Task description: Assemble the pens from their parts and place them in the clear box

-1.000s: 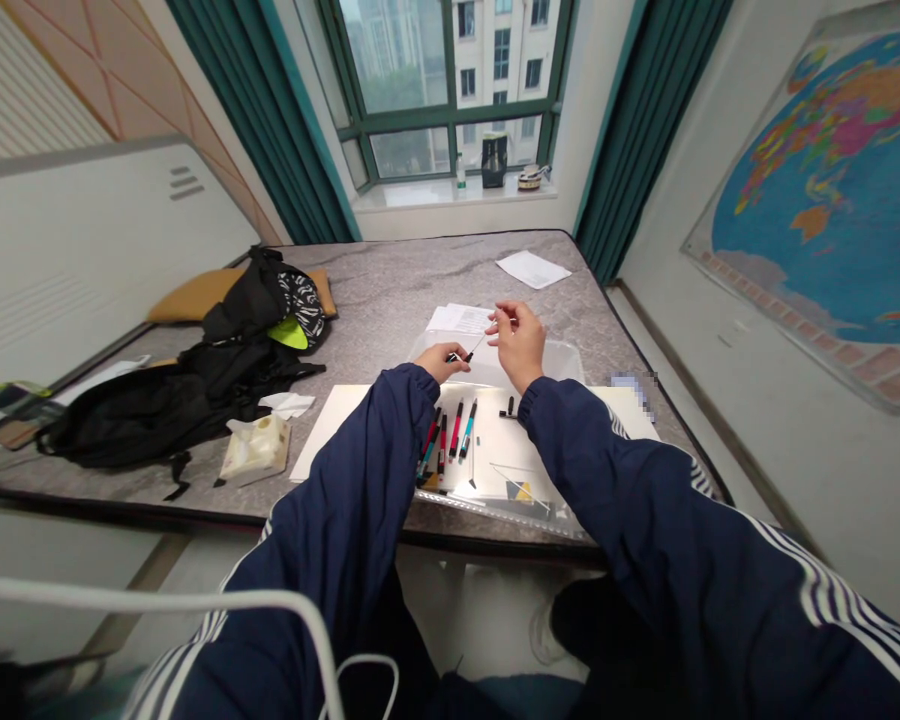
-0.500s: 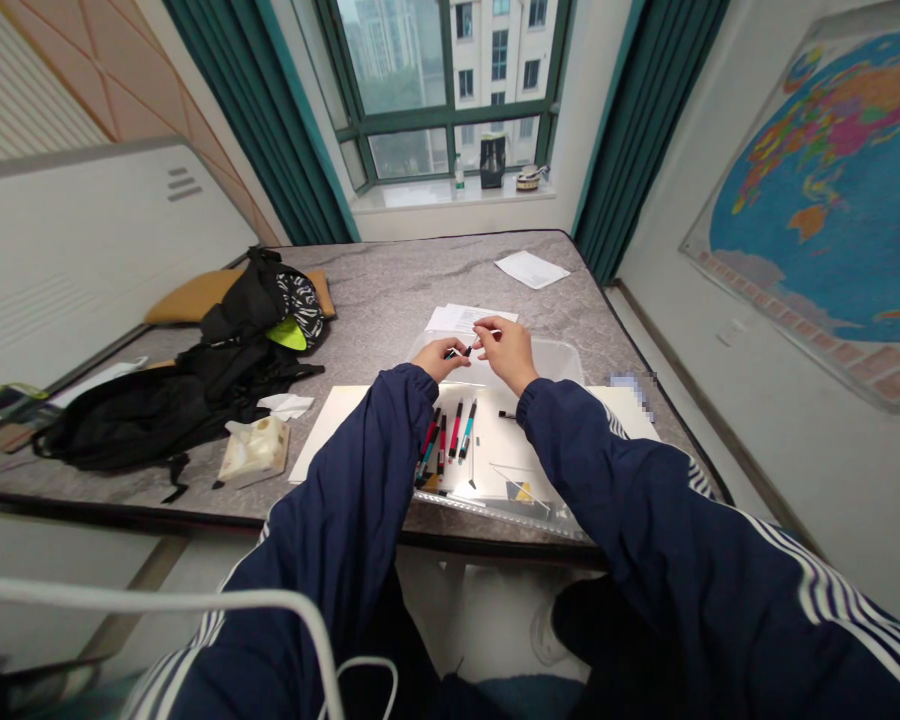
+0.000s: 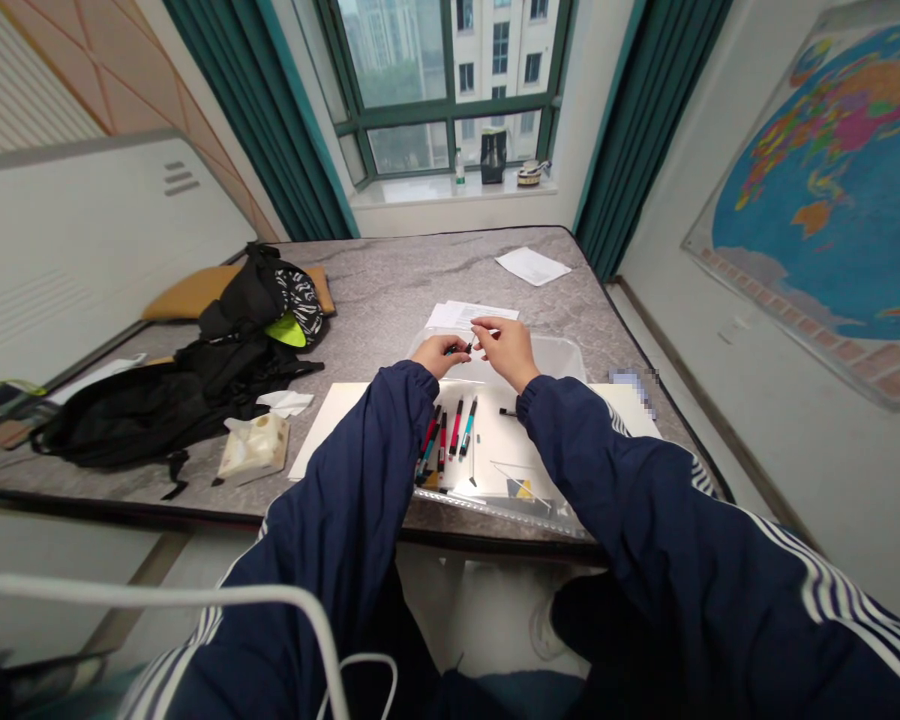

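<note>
Head view: window (image 3: 401,65), marbled gray mattress (image 3: 390,290); our left hand (image 3: 436,355) holds a dark pen part (image 3: 457,349), our right hand (image 3: 507,350) a thin rod (image 3: 473,340).

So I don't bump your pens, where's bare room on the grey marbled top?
The grey marbled top is bare between the black fabric backpack and the printed white papers, and behind those papers, left of the single white sheet. It's crowded where the slim red and teal pens lie, by the navy left sleeve.
</note>
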### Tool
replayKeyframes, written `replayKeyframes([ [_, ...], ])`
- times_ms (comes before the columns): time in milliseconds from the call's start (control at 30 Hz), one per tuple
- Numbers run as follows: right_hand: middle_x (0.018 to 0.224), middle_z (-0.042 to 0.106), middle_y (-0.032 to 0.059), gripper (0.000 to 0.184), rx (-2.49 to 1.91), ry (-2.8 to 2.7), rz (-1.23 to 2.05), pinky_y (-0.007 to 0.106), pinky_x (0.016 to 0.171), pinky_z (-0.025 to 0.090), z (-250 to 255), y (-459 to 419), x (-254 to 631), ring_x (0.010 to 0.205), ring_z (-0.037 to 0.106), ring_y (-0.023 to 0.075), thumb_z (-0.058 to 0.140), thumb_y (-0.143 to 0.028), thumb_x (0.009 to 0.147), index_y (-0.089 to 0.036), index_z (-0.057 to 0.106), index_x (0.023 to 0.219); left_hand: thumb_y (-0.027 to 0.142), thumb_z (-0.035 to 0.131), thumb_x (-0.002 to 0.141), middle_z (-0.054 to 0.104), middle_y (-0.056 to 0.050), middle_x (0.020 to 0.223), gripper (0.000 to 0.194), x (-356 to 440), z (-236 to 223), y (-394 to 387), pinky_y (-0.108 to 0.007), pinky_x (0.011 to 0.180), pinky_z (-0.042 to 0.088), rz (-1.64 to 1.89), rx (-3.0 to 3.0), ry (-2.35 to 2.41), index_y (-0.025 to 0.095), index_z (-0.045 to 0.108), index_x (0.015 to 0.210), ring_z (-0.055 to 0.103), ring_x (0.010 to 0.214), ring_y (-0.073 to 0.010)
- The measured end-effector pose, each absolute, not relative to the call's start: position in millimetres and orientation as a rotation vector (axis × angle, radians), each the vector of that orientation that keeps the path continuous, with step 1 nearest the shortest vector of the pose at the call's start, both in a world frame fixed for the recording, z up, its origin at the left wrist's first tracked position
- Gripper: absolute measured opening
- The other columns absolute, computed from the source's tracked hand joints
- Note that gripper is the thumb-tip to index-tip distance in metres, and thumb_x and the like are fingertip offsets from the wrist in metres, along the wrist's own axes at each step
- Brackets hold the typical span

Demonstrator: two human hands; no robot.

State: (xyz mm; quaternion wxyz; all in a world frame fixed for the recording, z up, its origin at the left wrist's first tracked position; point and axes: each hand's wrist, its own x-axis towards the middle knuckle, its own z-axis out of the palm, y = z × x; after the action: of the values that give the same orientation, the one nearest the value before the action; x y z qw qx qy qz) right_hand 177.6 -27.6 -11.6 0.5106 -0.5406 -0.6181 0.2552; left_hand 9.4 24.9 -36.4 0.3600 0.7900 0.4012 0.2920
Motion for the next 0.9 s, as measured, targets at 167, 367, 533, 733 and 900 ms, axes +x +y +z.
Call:
replayKeyframes([
  [167,0.108,0.069,0.0099,0.029,-1.284,-1.509,0.586,0.035,0.075,0.057,-8,-28,179,0.077,0.068,0.0172,0.055,-0.032,0.088,-0.018,0.070,0.108,0.031,0.073,0.071,0.071,-0.004,0.079,0.021,8,-39,25,-0.031,0.079,0.047,0.771,1.973,1.045,0.016,0.070,0.085,0.063,0.078,-0.0172],
  [367,0.103,0.065,0.0076,0.039,-1.258,-1.451,0.517,0.032,0.073,0.052,0,-33,177,0.072,0.061,0.0146,0.053,-0.040,0.088,-0.018,0.060,0.120,0.032,0.072,0.071,0.072,-0.004,0.083,0.023,8,-38,26,-0.031,0.082,0.047,0.777,1.979,1.042,0.016,0.072,0.087,0.062,0.079,-0.0168],
  [533,0.078,0.060,0.0031,0.035,-1.407,-1.315,0.378,0.027,0.072,0.043,7,-34,179,0.074,0.055,0.0153,0.043,-0.048,0.092,-0.017,0.058,0.091,0.032,0.070,0.071,0.072,-0.004,0.085,0.025,8,-34,27,-0.032,0.084,0.045,0.810,1.992,1.101,0.016,0.075,0.089,0.061,0.081,-0.0172],
  [733,0.057,0.057,0.0016,0.033,-1.457,-2.145,1.141,0.024,0.057,0.038,-2,-49,164,0.055,0.052,0.0116,0.051,-0.036,0.086,-0.014,0.057,0.062,0.029,0.068,0.072,0.073,-0.005,0.086,0.025,8,-33,29,-0.031,0.085,0.045,0.874,1.978,1.116,0.016,0.075,0.091,0.062,0.084,-0.0176],
  [900,0.060,0.062,-0.0018,0.038,-1.307,-2.771,1.894,0.023,0.055,0.042,-31,-76,140,0.056,0.059,0.0132,0.086,-0.040,0.055,-0.015,0.062,0.070,0.029,0.067,0.074,0.073,-0.005,0.086,0.022,8,-31,28,-0.032,0.086,0.044,0.853,2.004,1.125,0.016,0.075,0.089,0.062,0.083,-0.0175],
])
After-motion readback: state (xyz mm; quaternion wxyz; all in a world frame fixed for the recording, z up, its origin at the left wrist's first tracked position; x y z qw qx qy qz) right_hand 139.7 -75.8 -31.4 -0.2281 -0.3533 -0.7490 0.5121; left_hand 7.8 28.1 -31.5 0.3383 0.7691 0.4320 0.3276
